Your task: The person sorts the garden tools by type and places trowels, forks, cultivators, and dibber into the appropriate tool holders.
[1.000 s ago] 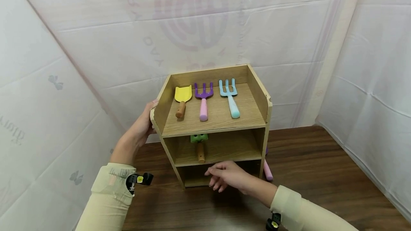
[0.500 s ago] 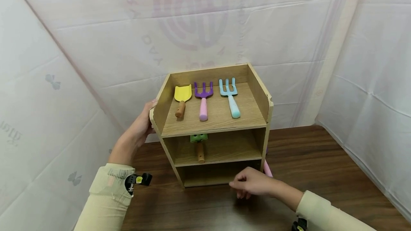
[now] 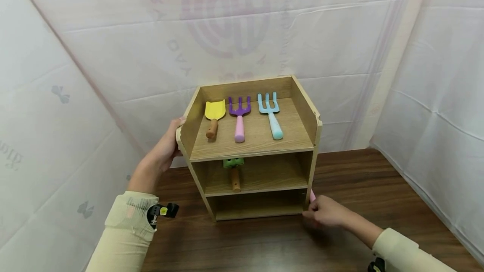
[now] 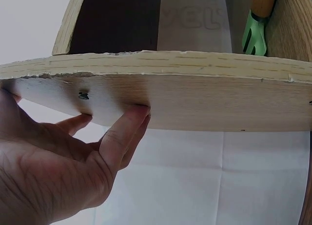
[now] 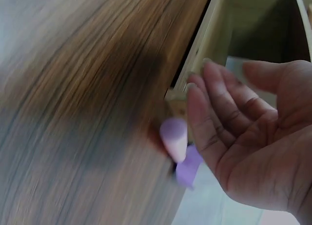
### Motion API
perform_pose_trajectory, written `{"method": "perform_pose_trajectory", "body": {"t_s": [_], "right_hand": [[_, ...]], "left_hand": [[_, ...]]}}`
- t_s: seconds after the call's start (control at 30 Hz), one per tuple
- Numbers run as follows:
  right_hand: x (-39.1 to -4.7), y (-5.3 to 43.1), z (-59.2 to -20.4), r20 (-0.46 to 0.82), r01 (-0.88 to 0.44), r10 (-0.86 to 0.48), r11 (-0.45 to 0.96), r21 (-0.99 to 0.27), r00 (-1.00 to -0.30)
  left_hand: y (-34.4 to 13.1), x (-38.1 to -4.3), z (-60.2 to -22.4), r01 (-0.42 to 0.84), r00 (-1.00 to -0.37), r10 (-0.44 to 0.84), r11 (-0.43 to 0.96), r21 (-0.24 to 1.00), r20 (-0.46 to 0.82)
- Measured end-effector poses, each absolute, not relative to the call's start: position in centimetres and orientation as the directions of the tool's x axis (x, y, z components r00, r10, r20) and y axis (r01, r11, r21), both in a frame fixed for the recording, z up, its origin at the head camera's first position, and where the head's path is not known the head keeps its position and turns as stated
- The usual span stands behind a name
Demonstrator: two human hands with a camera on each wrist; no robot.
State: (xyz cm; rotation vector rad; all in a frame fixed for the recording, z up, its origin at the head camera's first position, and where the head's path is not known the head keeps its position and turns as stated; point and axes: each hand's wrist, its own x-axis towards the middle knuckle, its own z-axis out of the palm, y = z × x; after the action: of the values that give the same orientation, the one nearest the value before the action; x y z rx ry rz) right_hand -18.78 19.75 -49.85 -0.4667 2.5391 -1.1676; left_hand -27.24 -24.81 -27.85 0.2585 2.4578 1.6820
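A small three-tier wooden shelf (image 3: 251, 154) stands on the table. My left hand (image 3: 162, 148) rests at its left side; in the left wrist view, extended fingertips press on the outer side panel. Low by the shelf's front right corner, my right hand (image 3: 330, 212) has loosely bent fingers with nothing in them. Close to it, a toy garden tool with a pink handle (image 3: 312, 196) and purple head (image 5: 189, 167) lies beside the shelf's right side, partly hidden in the head view. On the top lie a yellow shovel (image 3: 215, 110), a purple fork (image 3: 240, 110) and a light blue fork (image 3: 273, 121).
A green-headed garden tool with a wooden handle (image 3: 236, 179) lies on the middle tier. The dark wooden table (image 3: 359, 179) extends right and in front. White sheeting (image 3: 340, 53) hangs behind and at both sides.
My right hand has moved right, from in front of the bottom tier to the shelf's front right corner by the pink handle. My left hand has stayed on the shelf's side.
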Motion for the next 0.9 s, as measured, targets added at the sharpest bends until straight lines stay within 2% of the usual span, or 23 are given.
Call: {"method": "perform_pose_trajectory", "body": {"t_s": [0.1,0.27,0.5,0.7,0.9], "right_hand": [[-19.2,20.9,-50.3,-0.165,-0.105,-0.354,0.631,-0.769,-0.92],[-20.5,22.2,-51.2,-0.212,0.061,-0.158,0.647,-0.76,-0.964],[-22.3,22.4,-52.7,-0.241,0.192,0.006,0.622,-0.759,-0.97],[-24.2,22.1,-53.6,-0.251,0.206,0.03,0.664,-0.719,-0.968],[-26.1,22.5,-53.7,-0.319,0.215,-0.029,0.68,-0.701,-0.947]], "left_hand": [[-24.8,-27.3,-28.0,0.053,-0.974,0.224,0.354,0.934,-0.03],[-24.7,-27.5,-28.1,0.062,-0.972,0.236,0.35,0.935,-0.023],[-24.6,-27.6,-28.1,0.055,-0.972,0.232,0.353,0.934,-0.031],[-24.7,-27.5,-28.1,0.057,-0.973,0.227,0.355,0.933,-0.027],[-24.9,-27.3,-28.0,0.065,-0.971,0.237,0.346,0.936,-0.02]]}}
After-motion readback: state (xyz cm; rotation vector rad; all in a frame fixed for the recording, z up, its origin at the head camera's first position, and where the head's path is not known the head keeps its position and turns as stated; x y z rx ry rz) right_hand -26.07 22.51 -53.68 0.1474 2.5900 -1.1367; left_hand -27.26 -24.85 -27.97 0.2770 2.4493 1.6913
